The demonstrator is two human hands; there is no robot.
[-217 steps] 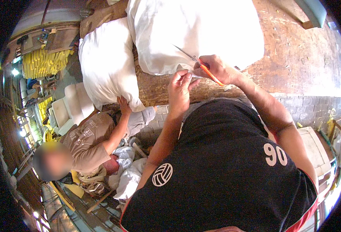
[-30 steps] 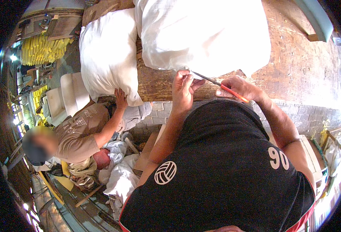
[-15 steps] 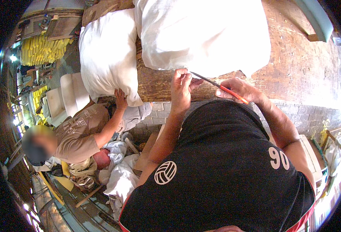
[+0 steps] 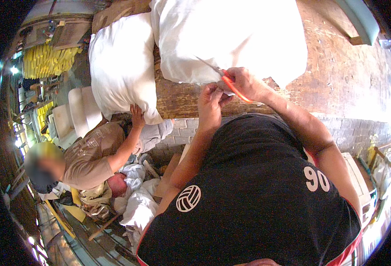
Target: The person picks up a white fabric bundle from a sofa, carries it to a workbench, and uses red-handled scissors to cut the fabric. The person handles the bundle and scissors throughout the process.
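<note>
A large, stuffed white pillow lies on the wooden table in front of me. My left hand is at its near edge, fingers pinched together on the fabric there; the exact bit between the fingertips is too small to make out. My right hand is closed around scissors with orange-red handles. Their slim blades point away and to the left, over the pillow's near side. The right fingers are just beside the left fingertips.
At the left, a co-worker rests a hand on a second white pillow. The worn wooden tabletop extends right. White cloth bundles lie below on the left. Stacked yellow pieces stand at the far left.
My right hand has moved left and away from me, bringing the scissors from the pillow's edge to over its near side. My left hand stays at the edge, nearly still.
</note>
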